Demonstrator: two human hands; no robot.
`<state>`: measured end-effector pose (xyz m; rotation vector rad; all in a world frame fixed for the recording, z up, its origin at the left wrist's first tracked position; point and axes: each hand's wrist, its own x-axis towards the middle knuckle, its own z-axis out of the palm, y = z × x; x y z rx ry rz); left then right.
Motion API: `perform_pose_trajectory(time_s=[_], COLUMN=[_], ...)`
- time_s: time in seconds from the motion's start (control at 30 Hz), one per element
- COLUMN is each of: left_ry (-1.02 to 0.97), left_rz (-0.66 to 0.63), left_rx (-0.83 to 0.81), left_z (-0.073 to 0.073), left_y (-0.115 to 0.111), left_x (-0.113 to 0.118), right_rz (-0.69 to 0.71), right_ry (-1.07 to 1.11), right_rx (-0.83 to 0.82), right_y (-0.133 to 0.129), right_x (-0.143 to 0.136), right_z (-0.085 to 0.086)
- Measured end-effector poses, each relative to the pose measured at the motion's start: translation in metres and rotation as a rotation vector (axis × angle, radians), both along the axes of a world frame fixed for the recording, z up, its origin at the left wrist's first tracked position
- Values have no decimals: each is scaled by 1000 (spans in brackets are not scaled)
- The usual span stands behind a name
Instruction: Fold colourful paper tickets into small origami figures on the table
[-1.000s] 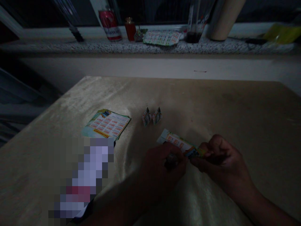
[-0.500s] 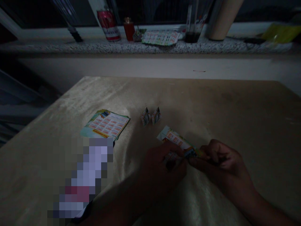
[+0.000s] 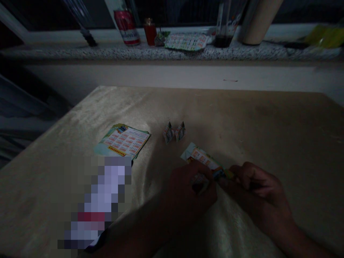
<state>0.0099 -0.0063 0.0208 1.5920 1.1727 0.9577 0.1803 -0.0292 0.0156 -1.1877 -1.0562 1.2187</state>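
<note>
A printed paper card [image 3: 204,158], partly folded into a narrow strip, lies slanted between my two hands in the head view. My left hand [image 3: 192,186] is closed on its near edge, with the fingers curled over the paper. At the card's right end, my right hand [image 3: 258,190] pinches the corner between thumb and fingers. Two small folded paper pieces [image 3: 174,133] stand side by side just beyond the card. To the left lies a stack of similar printed cards [image 3: 125,140]. The near part of the card is hidden by my fingers.
A blurred-out phone-like object [image 3: 103,200] lies at the near left of the table [image 3: 268,122]. Along the stone windowsill [image 3: 107,53] stand a red can [image 3: 127,28], a small red bottle [image 3: 150,33], a crumpled printed packet [image 3: 186,42] and a cup with dark liquid [image 3: 223,40].
The view has shifted slightly. Both hands keep their grip on the card, and my left fingers have moved a little along its fold.
</note>
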Motion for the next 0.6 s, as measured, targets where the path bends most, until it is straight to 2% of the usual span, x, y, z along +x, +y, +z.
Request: perform_pose_trajectory(time_s=[0.2,0.37,0.6], left_ry=[4,-17,-39], left_rz=[30,52,51], left_rx=[-97,-99,-137], left_z=[-3,-1,-4], left_y=[1,2,2], left_x=[-4,-3,-2], right_rz=[-13,-12,-58], right_ry=[-163,-246,-228], right_rx=[35,96,79], right_y=[1,1,1], right_x=[3,6,1], right_z=[-1,-7,-6])
